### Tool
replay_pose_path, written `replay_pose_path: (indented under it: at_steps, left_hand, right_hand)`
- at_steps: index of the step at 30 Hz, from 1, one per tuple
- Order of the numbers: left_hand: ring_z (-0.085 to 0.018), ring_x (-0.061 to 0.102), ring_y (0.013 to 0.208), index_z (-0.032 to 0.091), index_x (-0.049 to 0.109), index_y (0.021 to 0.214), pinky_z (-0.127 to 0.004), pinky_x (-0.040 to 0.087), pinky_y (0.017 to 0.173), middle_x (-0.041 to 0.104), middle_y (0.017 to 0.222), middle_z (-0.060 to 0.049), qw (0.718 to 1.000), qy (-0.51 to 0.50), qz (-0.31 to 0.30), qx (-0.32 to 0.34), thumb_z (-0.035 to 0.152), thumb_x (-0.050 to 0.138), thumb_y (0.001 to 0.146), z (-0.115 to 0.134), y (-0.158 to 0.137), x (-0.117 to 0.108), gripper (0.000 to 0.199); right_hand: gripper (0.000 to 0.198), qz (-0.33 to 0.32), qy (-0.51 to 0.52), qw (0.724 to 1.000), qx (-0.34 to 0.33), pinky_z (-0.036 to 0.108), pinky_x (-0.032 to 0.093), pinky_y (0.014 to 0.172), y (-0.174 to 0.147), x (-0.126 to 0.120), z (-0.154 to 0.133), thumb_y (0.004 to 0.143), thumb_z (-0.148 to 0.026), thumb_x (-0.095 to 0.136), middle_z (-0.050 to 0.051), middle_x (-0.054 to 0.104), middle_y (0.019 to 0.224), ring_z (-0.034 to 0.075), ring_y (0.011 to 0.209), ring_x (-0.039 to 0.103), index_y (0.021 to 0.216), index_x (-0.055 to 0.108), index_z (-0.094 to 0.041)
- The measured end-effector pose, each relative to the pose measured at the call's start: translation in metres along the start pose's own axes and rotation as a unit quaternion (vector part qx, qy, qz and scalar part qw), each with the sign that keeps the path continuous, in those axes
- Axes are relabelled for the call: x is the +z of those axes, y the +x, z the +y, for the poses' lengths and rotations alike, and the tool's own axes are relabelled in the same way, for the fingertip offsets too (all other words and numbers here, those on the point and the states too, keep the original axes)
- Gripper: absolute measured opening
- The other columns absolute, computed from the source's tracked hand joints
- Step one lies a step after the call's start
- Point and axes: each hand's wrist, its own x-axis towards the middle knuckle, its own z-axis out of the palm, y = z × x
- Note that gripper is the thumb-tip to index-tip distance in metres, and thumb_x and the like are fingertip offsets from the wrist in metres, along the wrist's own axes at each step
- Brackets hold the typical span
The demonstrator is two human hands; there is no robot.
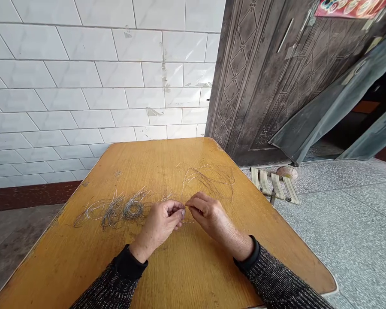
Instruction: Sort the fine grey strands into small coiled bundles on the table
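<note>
Where fingers (180,209) meet, wire (209,178) indistinct.

Yellow-brown table (167,274), silvery, perhaps grey wire (122,209), white tiled wall (83,86), dark embossed door (276,77), striped stool (275,185) right.

A worn yellow wooden table (167,274) stands against a white-tiled wall (83,86), beside an embossed dark metal door (263,77) and speckled floor (347,214).

Thin shiny metal wire (128,209) on smooth, glossy wooden table (186,274).
</note>
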Motion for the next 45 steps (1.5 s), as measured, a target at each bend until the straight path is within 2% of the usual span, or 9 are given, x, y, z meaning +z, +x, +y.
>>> replay_pose_path:
  at_steps: [6, 11, 18, 21, 23, 26, 29, 35, 45]
  left_hand:
    - [-0.012, 0.045, 0.047, 0.018, 0.063, 0.062, -0.025, 0.031, 0.050, 0.053, 0.050, 0.000, 0.990, 0.099, 0.039, 0.089, 0.019, 0.053, 0.074, -0.004, -0.001, 0.000, 0.016]
    - [-0.013, 0.043, 0.045, 0.019, 0.059, 0.054, -0.025, 0.028, 0.050, 0.051, 0.046, 0.001, 0.985, 0.139, 0.031, 0.097, 0.014, 0.050, 0.074, -0.002, -0.002, 0.001, 0.023]
    - [-0.010, 0.046, 0.045, 0.017, 0.058, 0.058, -0.023, 0.033, 0.046, 0.054, 0.053, 0.001, 1.000, 0.005, -0.023, -0.004, 0.028, 0.054, 0.076, -0.005, 0.000, -0.002, 0.022]
    - [-0.010, 0.049, 0.050, 0.014, 0.062, 0.067, -0.023, 0.039, 0.049, 0.057, 0.060, -0.001, 0.993, -0.103, -0.030, -0.052, 0.032, 0.060, 0.073, -0.005, 0.002, -0.003, 0.019]
    - [-0.010, 0.051, 0.054, 0.013, 0.063, 0.073, -0.024, 0.041, 0.052, 0.059, 0.064, -0.001, 0.984, -0.165, -0.015, -0.064, 0.032, 0.064, 0.070, -0.005, 0.003, -0.005, 0.019]
    - [-0.010, 0.053, 0.059, 0.013, 0.064, 0.078, -0.024, 0.043, 0.056, 0.060, 0.070, -0.003, 0.971, -0.227, 0.011, -0.071, 0.032, 0.067, 0.068, -0.007, 0.003, -0.008, 0.022]
    - [-0.010, 0.054, 0.061, 0.013, 0.064, 0.079, -0.023, 0.042, 0.056, 0.061, 0.074, -0.003, 0.961, -0.265, 0.009, -0.083, 0.033, 0.069, 0.066, -0.007, 0.003, -0.010, 0.024]
    - [-0.007, 0.051, 0.059, 0.014, 0.068, 0.077, -0.017, 0.033, 0.047, 0.061, 0.072, -0.002, 0.941, -0.319, 0.023, -0.113, 0.027, 0.074, 0.062, -0.008, 0.004, -0.009, 0.021]
    - [-0.005, 0.050, 0.055, 0.012, 0.068, 0.068, -0.015, 0.040, 0.050, 0.061, 0.065, 0.000, 0.894, -0.432, 0.048, -0.110, 0.017, 0.077, 0.056, -0.007, 0.006, -0.002, 0.016]
  right_hand:
    - [0.024, -0.025, -0.018, 1.000, -0.001, 0.024, 0.043, 0.060, 0.000, 0.000, -0.001, 0.081, -0.009, 0.041, 0.006, 0.061, 0.078, 0.014, 0.068, 0.057, 0.083, 0.064, -0.017]
    - [0.024, -0.045, -0.025, 0.999, 0.010, 0.025, 0.044, 0.062, -0.001, 0.001, -0.001, 0.080, -0.007, 0.041, 0.007, 0.061, 0.079, 0.015, 0.070, 0.057, 0.081, 0.063, -0.016]
    - [0.020, -0.034, 0.003, 0.999, 0.018, 0.025, 0.042, 0.062, 0.001, 0.001, 0.008, 0.081, -0.012, 0.044, 0.006, 0.061, 0.078, 0.014, 0.069, 0.056, 0.076, 0.063, -0.018]
    - [0.012, -0.006, 0.058, 0.995, 0.075, 0.026, 0.042, 0.060, 0.003, 0.000, 0.009, 0.079, -0.017, 0.051, 0.004, 0.059, 0.071, 0.013, 0.064, 0.054, 0.075, 0.062, -0.018]
    - [0.009, 0.004, 0.149, 0.978, 0.144, 0.026, 0.041, 0.056, 0.005, -0.001, 0.007, 0.077, -0.021, 0.055, 0.001, 0.057, 0.066, 0.012, 0.059, 0.052, 0.084, 0.060, -0.018]
    - [0.030, -0.017, 0.312, 0.919, 0.239, 0.023, 0.040, 0.048, 0.007, -0.002, 0.002, 0.073, -0.029, 0.061, -0.003, 0.053, 0.063, 0.009, 0.051, 0.049, 0.099, 0.054, -0.018]
    - [0.032, -0.049, 0.395, 0.872, 0.286, 0.020, 0.039, 0.045, 0.008, -0.001, -0.002, 0.067, -0.036, 0.068, -0.004, 0.054, 0.062, 0.007, 0.049, 0.050, 0.090, 0.056, -0.018]
    - [0.026, -0.053, 0.475, 0.828, 0.294, 0.018, 0.043, 0.047, 0.007, 0.003, -0.008, 0.064, -0.039, 0.071, -0.002, 0.060, 0.066, 0.007, 0.054, 0.054, 0.075, 0.061, -0.017]
    - [0.023, -0.049, 0.552, 0.778, 0.296, 0.020, 0.046, 0.056, 0.005, 0.003, -0.010, 0.063, -0.033, 0.074, -0.002, 0.062, 0.066, 0.007, 0.056, 0.057, 0.076, 0.062, -0.017]
